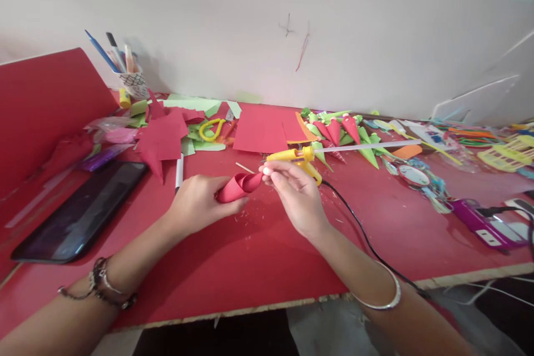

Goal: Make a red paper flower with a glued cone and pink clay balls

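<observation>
My left hand is wrapped round a rolled piece of red paper, which flares open at one edge. Between the fingertips of my right hand is a small white ball, close to the right end of the red roll. Whether the ball touches the paper I cannot tell. Just behind my right hand lies a yellow glue gun with a long glue stick in its back. A thin wooden stick rests on the table beyond the roll.
Red paper pieces, a phone and a pen cup are on the left. Several red and green paper cones lie at the back. A black cord runs past my right forearm; a purple power strip sits at the right.
</observation>
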`<state>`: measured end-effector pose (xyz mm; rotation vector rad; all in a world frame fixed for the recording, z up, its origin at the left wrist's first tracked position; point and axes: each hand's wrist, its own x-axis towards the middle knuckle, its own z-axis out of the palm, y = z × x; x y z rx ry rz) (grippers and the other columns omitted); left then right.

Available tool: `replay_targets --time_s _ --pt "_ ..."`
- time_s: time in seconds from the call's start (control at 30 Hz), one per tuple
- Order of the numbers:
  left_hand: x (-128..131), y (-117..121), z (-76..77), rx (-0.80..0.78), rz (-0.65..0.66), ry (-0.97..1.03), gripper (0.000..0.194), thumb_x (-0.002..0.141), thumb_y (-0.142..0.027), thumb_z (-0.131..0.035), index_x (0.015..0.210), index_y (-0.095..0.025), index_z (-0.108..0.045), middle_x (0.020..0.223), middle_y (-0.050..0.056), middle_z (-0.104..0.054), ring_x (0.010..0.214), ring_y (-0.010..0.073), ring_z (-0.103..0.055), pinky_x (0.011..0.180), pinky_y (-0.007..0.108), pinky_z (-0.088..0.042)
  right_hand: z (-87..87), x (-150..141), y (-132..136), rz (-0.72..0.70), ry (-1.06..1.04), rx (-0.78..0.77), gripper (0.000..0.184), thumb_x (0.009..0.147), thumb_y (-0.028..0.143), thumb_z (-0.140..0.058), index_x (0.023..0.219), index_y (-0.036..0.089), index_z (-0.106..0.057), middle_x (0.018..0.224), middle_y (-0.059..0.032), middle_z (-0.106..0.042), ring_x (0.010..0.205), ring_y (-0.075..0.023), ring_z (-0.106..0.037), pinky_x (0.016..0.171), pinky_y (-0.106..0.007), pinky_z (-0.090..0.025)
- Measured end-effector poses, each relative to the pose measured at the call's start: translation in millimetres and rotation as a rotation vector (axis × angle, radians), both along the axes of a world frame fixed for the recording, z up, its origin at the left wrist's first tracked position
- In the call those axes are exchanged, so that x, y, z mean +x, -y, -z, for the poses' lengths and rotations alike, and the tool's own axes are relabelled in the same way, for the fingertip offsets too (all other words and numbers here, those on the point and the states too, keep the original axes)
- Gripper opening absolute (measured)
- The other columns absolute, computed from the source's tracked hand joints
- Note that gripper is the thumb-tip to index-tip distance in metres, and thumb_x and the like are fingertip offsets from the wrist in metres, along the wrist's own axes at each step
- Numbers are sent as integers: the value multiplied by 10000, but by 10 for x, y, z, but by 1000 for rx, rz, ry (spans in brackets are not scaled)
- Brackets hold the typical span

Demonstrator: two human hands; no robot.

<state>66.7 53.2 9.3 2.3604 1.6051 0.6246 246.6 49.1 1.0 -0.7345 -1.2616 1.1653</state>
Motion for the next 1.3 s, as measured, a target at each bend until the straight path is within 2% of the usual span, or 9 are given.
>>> replay_targets --time_s 0.17,0.43,0.77,0.97,1.03,1.1,1.2,1.3 --pt "18 0 -10 -32 -4 -7 348 657 -425 -518 501 -178 -329 433 -56 -280 405 64 -241 403 211 -170 5 5 -3 17 13 -1 132 790 205 -553 878 265 -631 923 19 -643 911 -121 -595 873 -309 -484" --pt "19 10 -6 -6 23 8 323 667 -407 -517 512 -174 -354 432 -59 -289 404 59 -252 399 202 -175 -14 4 3 26 49 6 134 788 193 -559 876 267 -626 908 34 -651 903 -105 -600 856 -267 -493" --pt "4 11 19 -14 41 20 301 678 -379 -523 521 -168 -377 439 -64 -291 411 52 -250 399 192 -179 -35 -1 15 53 156 24 105 784 210 -558 863 252 -614 902 27 -652 895 -110 -598 833 -271 -494" --pt "-1 13 21 -44 76 121 320 682 -380 -544 514 -165 -375 447 -65 -288 416 51 -250 398 195 -171 -28 -2 19 20 137 22 135 789 221 -552 897 277 -611 915 30 -645 926 -119 -588 856 -290 -484" --pt "-2 12 11 -124 113 251 339 704 -387 -529 504 -165 -367 441 -63 -313 408 50 -266 390 194 -180 -24 1 23 -11 127 18 215 807 239 -522 1006 303 -575 987 24 -628 972 -132 -571 878 -325 -472" --pt "-4 9 0 -291 204 425 364 751 -415 -478 505 -166 -379 423 -59 -365 385 51 -306 379 190 -215 -22 6 29 -35 123 22 282 830 255 -481 1100 325 -521 1065 19 -600 997 -140 -558 874 -347 -473" --pt "-7 5 -10 -548 354 647 382 784 -478 -424 568 -163 -437 387 -62 -411 343 52 -343 369 183 -263 -30 16 39 -33 140 46 284 847 260 -453 1116 324 -519 1093 16 -586 989 -139 -557 861 -342 -479" --pt "-9 6 -8 -662 366 751 403 775 -530 -423 633 -158 -483 356 -74 -406 311 48 -327 348 175 -246 -44 25 50 -27 154 74 273 846 261 -465 1101 320 -541 1071 19 -600 976 -134 -560 887 -338 -463"
